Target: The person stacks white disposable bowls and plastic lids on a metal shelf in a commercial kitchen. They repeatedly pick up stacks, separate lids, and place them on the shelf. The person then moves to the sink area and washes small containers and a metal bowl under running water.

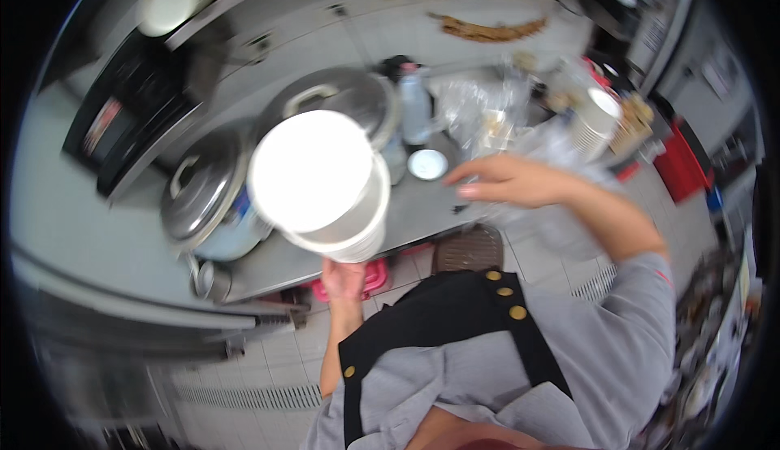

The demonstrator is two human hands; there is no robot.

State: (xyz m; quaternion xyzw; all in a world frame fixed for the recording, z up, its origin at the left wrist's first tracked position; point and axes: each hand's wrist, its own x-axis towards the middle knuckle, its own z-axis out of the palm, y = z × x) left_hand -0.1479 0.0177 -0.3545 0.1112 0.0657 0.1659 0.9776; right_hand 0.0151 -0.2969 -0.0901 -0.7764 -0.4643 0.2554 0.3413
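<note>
In my left hand is a stack of large white tubs, held from below at its lower end. A bright white disc, perhaps a lid or the top tub's opening, covers much of the stack's upper end; glare hides which. My right hand is empty above the steel counter, its fingers apart and pointing left. Near its fingertips a small round white lid or dish lies on the counter. Behind that stands a pale blue bottle with a pinkish top.
Two large lidded pots stand left on the steel counter. Clear plastic bags and stacked white cups are at the right. A black appliance is upper left; a red bin stands far right.
</note>
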